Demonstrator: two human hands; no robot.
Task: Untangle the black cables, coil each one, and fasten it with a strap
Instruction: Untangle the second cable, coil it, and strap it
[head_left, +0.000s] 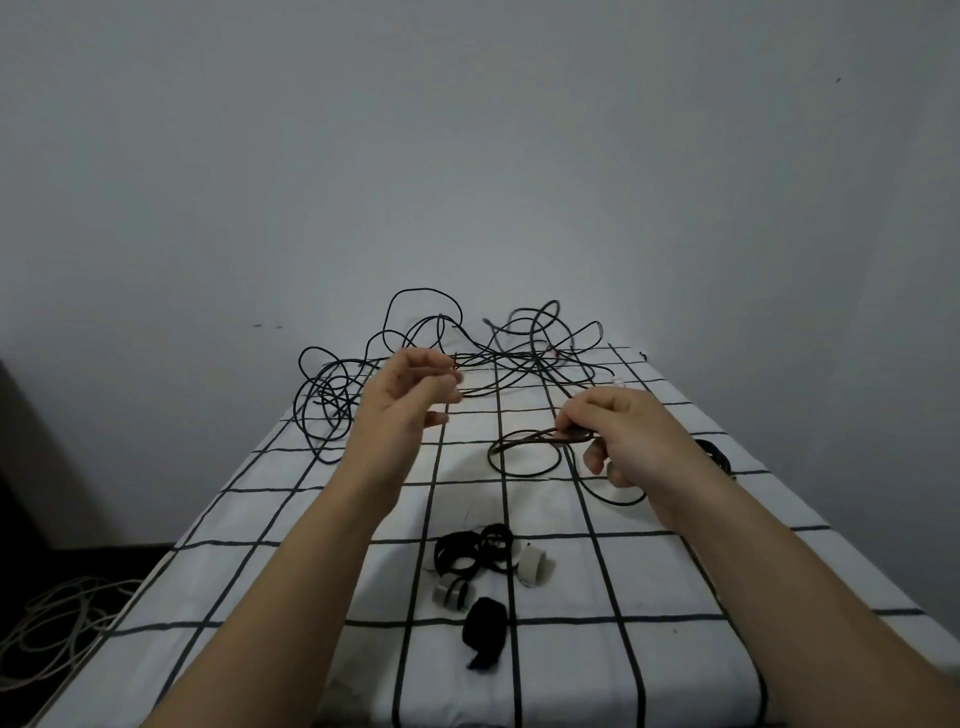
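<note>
Straps (485, 631): black rolls, nearer than both grips.
Right grip (623, 436): pinches a small cable coil (524, 457), loops hanging below.
Left grip (410, 395): loosely curled; whether it holds a strand, cannot tell.
Tangle (519, 353): just beyond left grip.
Handling: light, limp, springy; pinch gathered loops together.

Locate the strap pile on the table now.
Head view: the straps lie clustered on the checked cloth at near centre, nearer the camera than the cable loop the right hand pinches.

White, black-gridded cloth (597, 587) covers the worktop (130, 649); plain grey wall (467, 156) rises behind; pale cables (57, 623) lie heaped on the floor (78, 561), lower left.
</note>
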